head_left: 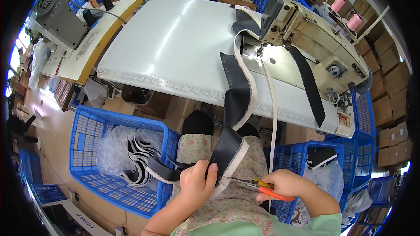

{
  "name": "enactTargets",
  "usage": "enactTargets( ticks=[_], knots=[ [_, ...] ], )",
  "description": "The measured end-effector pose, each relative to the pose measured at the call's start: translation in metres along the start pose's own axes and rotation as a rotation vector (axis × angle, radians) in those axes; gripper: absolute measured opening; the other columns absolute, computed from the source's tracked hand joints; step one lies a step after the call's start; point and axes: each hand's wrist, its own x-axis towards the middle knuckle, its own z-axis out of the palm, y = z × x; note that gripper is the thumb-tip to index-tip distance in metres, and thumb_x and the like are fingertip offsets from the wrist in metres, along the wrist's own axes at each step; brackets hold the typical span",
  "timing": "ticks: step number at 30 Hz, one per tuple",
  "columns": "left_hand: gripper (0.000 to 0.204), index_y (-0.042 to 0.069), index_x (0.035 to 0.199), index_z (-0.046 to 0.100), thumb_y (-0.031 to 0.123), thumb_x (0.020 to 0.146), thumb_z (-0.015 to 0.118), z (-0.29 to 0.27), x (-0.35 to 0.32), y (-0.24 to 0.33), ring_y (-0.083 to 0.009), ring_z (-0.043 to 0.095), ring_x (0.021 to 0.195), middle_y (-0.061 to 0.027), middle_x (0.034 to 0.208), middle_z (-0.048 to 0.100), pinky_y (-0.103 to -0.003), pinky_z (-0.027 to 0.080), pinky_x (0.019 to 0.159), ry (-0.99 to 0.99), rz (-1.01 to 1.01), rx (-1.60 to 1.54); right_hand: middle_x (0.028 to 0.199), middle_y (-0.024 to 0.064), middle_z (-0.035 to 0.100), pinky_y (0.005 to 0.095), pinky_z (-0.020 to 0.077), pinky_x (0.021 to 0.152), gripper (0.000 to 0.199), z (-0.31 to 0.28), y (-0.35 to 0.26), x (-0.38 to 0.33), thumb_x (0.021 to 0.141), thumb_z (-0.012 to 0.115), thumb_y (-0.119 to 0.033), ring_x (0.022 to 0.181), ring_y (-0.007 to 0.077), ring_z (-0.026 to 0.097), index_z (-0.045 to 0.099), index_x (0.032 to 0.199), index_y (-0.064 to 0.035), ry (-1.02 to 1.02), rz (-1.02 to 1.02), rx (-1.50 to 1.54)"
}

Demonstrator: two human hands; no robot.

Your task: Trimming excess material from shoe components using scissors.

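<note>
Left hand (pixel 194 183) pinches black strip (pixel 227 148); right-hand (pixel 286 184) scissors (pixel 251 184) touching its edge.

Sewing machine (pixel 306 30) on table (pixel 175 43); crate (pixel 87 148) left, hands below table.

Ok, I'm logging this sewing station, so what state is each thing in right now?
Left hand: gripping the black strip.
Black strip: trails from the machine over the table edge to the lap.
Right hand: holding the scissors.
Scissors: blade tips at the strip's white edge.
Sewing machine: strip lying under its head.
Left blue crate: holding bagged strips.
</note>
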Motion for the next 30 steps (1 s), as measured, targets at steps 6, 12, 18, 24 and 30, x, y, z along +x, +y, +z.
enactTargets(
  ticks=[6,12,18,24,30],
  knots=[
    [0.018,0.003,0.070,0.050,0.013,0.082,0.059,-0.001,0.001,0.001,-0.0253,0.049,0.041,-0.0088,0.049,0.046,-0.035,0.036,0.040,-0.007,0.044,0.048,0.058,0.0153,0.051,0.0371,0.0392,0.051,0.055,-0.007,-0.007,-0.002,0.072,0.064,-0.056,0.054,0.0333,0.049,0.057,0.071,-0.0021,-0.022,0.021,-0.016],
    [0.018,0.004,0.067,0.050,0.012,0.080,0.060,-0.002,0.002,-0.001,-0.0250,0.049,0.042,-0.0088,0.051,0.047,-0.034,0.036,0.040,-0.016,0.100,0.096,0.053,0.0149,0.049,0.0368,0.0414,0.052,0.064,-0.010,-0.009,-0.002,0.072,0.058,-0.064,0.052,0.0310,0.051,0.058,0.064,-0.0005,-0.015,0.028,0.000],
    [0.019,0.004,0.066,0.049,0.011,0.080,0.060,0.000,-0.001,-0.002,-0.0250,0.047,0.041,-0.0082,0.050,0.045,-0.034,0.036,0.040,0.000,0.095,0.052,0.050,0.0127,0.046,0.0338,0.0394,0.050,0.064,-0.006,-0.006,-0.004,0.070,0.063,-0.063,0.047,0.0262,0.046,0.058,0.061,0.0003,-0.024,0.073,0.083],
    [0.019,0.004,0.065,0.048,0.010,0.079,0.060,0.004,-0.002,-0.001,-0.0251,0.046,0.040,-0.0080,0.049,0.043,-0.034,0.035,0.039,0.030,0.113,0.036,0.055,0.0131,0.049,0.0341,0.0405,0.053,0.063,0.000,0.003,-0.002,0.071,0.061,-0.063,0.053,0.0268,0.050,0.060,0.069,-0.0007,-0.058,0.022,0.014],
    [0.018,0.004,0.065,0.048,0.009,0.078,0.060,0.005,-0.004,-0.001,-0.0254,0.047,0.040,-0.0085,0.049,0.044,-0.035,0.035,0.039,0.004,0.135,0.033,0.058,0.0115,0.051,0.0341,0.0382,0.051,0.050,-0.001,0.002,-0.002,0.075,0.066,-0.051,0.053,0.0249,0.048,0.056,0.069,-0.0021,-0.114,0.031,0.168]
  ],
)
